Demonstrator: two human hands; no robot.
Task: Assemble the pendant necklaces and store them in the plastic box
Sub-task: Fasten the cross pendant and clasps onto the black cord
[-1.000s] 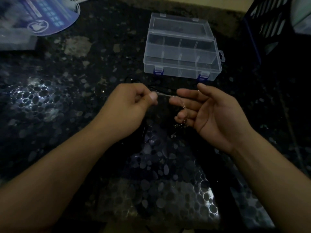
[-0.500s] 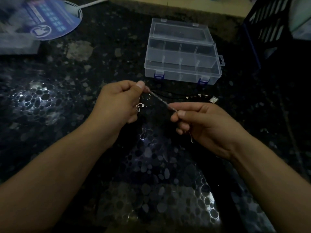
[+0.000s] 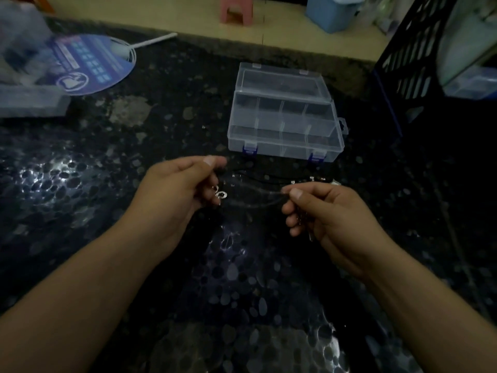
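A thin silver necklace chain (image 3: 255,196) stretches, blurred, between my two hands above the dark stone table. My left hand (image 3: 177,195) pinches one end, and a small silver pendant (image 3: 222,195) hangs by its fingers. My right hand (image 3: 322,211) pinches the other end between thumb and forefinger, with more chain dangling under the palm. The clear plastic box (image 3: 285,117) stands open behind the hands, its divided compartments showing nothing inside. A black cord (image 3: 269,175) and small silver parts (image 3: 317,180) lie on the table between box and hands.
A round blue paper fan (image 3: 91,63) and a blurred clear container (image 3: 29,100) lie at the back left. A dark blue crate (image 3: 408,63) stands at the back right. Beyond the table edge are a pink stool (image 3: 236,9) and a blue bin (image 3: 333,12).
My hands have drawn apart, pulling the chain out longer between them. The right hand, open a second ago, closed on the chain. The camera tilted up, showing the floor beyond.
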